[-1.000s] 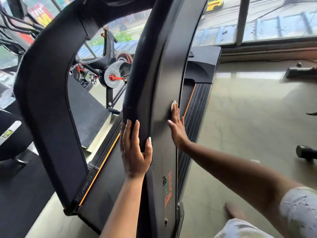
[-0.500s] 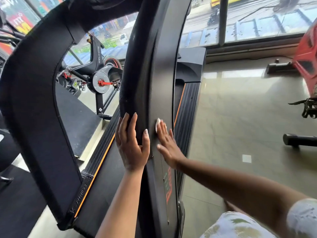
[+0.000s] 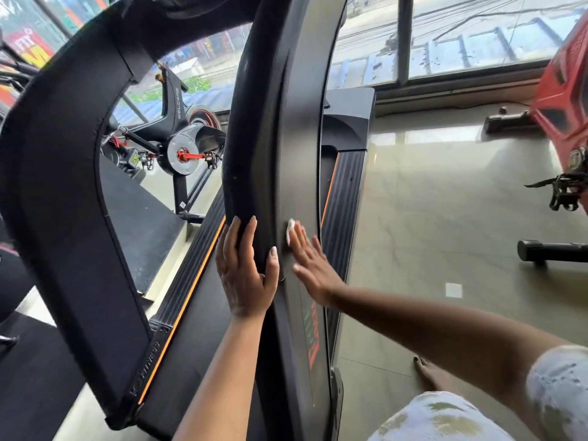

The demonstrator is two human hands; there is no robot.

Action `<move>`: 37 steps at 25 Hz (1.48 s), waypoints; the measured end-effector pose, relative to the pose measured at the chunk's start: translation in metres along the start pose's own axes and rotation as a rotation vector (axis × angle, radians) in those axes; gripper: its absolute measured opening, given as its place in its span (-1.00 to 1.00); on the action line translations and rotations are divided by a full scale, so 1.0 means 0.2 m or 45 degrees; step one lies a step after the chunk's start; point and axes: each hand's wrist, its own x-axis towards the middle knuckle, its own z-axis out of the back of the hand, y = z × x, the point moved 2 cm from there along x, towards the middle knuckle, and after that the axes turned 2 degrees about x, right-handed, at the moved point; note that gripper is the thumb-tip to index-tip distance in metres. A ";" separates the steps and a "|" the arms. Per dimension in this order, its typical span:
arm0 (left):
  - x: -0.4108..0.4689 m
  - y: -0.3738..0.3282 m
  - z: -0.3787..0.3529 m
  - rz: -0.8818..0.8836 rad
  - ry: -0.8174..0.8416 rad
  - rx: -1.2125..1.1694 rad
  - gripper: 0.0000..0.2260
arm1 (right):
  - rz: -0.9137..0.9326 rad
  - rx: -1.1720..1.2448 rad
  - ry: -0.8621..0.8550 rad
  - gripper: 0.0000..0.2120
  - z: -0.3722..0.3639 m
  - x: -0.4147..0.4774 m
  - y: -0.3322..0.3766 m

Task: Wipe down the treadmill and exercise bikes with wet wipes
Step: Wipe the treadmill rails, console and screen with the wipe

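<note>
Gym floor [image 3: 429, 202] | left hand [image 3: 245, 275] fingers grip treadmill upright [image 3: 286, 122] | right hand [image 3: 313, 265] fingers flat, pressing wipe [image 3: 290, 229]

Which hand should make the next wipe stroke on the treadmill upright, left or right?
Right. The right hand presses the wet wipe flat against the treadmill upright, while the left hand grips its padded edge and holds no wipe.

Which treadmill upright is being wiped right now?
The right upright, beside the tiled floor: the right hand presses a white wipe on it; the left upright is untouched.
</note>
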 end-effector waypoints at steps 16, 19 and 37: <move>-0.20 0.03 -0.08 0.087 0.061 -0.012 -0.53 | -0.530 0.524 -0.102 -0.32 -0.14 0.04 -0.20; -0.21 0.03 -0.09 0.078 0.055 -0.014 -0.53 | -0.644 0.678 -0.179 -0.32 -0.10 0.13 -0.22; -0.22 0.04 -0.09 0.102 0.017 -0.051 -0.53 | -0.670 0.909 -0.284 -0.47 -0.24 0.06 -0.27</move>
